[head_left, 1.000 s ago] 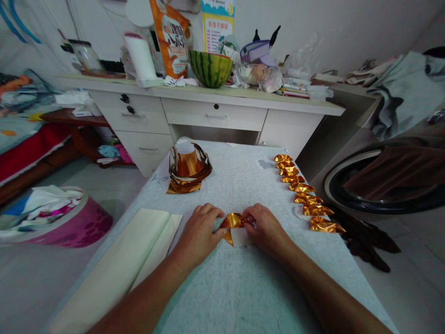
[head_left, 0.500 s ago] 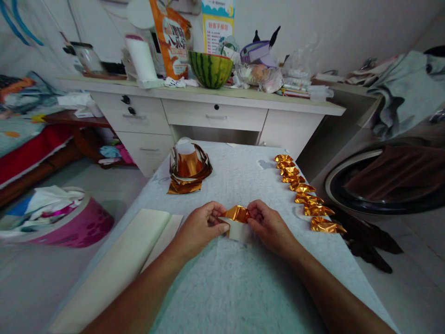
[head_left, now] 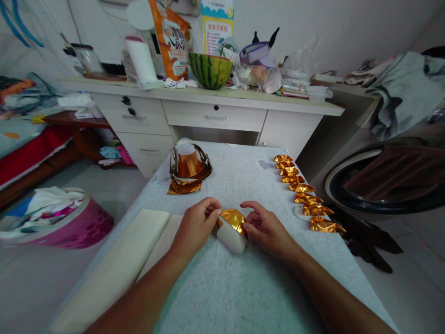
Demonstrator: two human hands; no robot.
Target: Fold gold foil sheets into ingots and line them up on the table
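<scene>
Between my hands, low over the table, is a piece of gold foil paper [head_left: 233,219] with a whitish lower part that curves toward me. My left hand [head_left: 200,221] pinches its left edge between thumb and fingers. At the right edge, my right hand [head_left: 266,227] holds the paper with thumb and lower fingers, its index finger lifted off. A row of several folded gold foil pieces [head_left: 301,188] lies along the table's right edge. Farther back on the left stands a stack of gold foil sheets [head_left: 189,164], curled around a pale-topped core.
Folded cream paper [head_left: 139,241] lies on the table [head_left: 239,171] beside my left forearm. A pink bin [head_left: 86,227] stands on the floor at left. Behind the table, a white desk [head_left: 215,99] bears a watermelon-patterned bowl [head_left: 210,70]. A washing machine [head_left: 335,167] is at right.
The foil paper has turned, its white part swinging down and toward me, and more gold now shows. My right index finger has lifted; my left hand has shifted slightly left.
</scene>
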